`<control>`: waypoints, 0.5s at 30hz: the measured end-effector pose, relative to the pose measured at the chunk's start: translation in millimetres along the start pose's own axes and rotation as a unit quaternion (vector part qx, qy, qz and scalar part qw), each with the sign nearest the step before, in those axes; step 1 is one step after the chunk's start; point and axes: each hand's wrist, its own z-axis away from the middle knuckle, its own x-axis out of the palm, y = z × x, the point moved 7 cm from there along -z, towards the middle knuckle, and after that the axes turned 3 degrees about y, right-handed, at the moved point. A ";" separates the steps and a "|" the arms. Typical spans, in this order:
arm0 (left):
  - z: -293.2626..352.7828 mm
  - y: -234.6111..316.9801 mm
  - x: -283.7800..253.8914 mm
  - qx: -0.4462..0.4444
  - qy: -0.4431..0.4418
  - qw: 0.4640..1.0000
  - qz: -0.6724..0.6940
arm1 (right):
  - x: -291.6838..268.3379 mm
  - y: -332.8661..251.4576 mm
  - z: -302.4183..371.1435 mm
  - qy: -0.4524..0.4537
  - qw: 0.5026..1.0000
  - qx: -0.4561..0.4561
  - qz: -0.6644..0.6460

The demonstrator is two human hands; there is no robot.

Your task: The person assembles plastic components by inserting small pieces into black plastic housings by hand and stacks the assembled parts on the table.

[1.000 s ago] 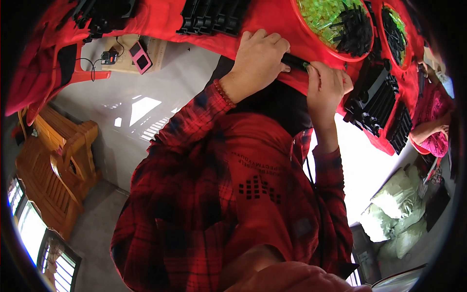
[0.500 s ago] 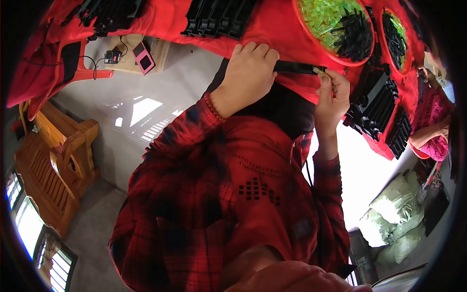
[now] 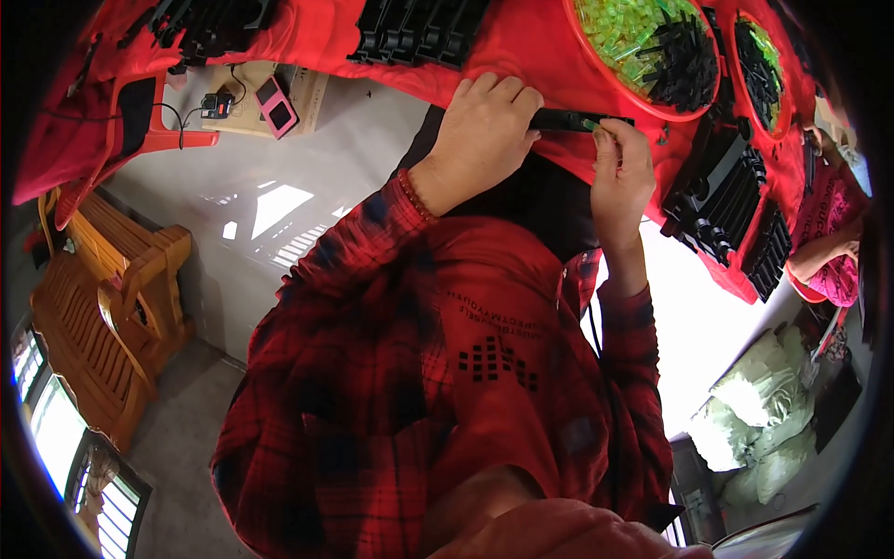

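Observation:
My left hand (image 3: 486,130) is closed around the left end of a long, narrow black plastic strip (image 3: 566,121), held level at the edge of the red-covered table. At the strip's right part, my right hand (image 3: 622,172) pinches a small yellow-green translucent piece (image 3: 589,124) against it. Thumb and index finger are bent over that piece, so part of it is hidden. Just beyond my right hand stands a round red basin (image 3: 689,115) holding yellow-green clear pieces (image 3: 615,42) and a heap of thin black pieces (image 3: 678,73).
Black strips lie in rows on the red cloth (image 3: 526,47), one stack (image 3: 414,33) at the far edge and another (image 3: 722,210) at right. A second red basin (image 3: 784,130) stands near a co-worker's arm (image 3: 824,259). Left are a wooden bench (image 3: 102,326) and a pink device (image 3: 277,107).
My right hand has moved left along the black strip with the yellow-green piece, which now lies against the strip instead of at its right end. My left hand keeps its hold.

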 end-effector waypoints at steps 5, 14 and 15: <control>-0.2 -0.8 0.9 0.004 -0.001 1.000 0.005 | 4.2 -15.8 -11.9 -0.026 0.992 -0.099 0.069; 0.0 -1.5 1.7 -0.003 -0.003 1.000 0.008 | 11.6 -22.7 -17.6 -0.073 0.977 -0.158 0.126; 0.0 -1.8 1.8 -0.004 -0.003 1.000 0.008 | 11.9 -23.1 -17.1 -0.070 0.977 -0.163 0.122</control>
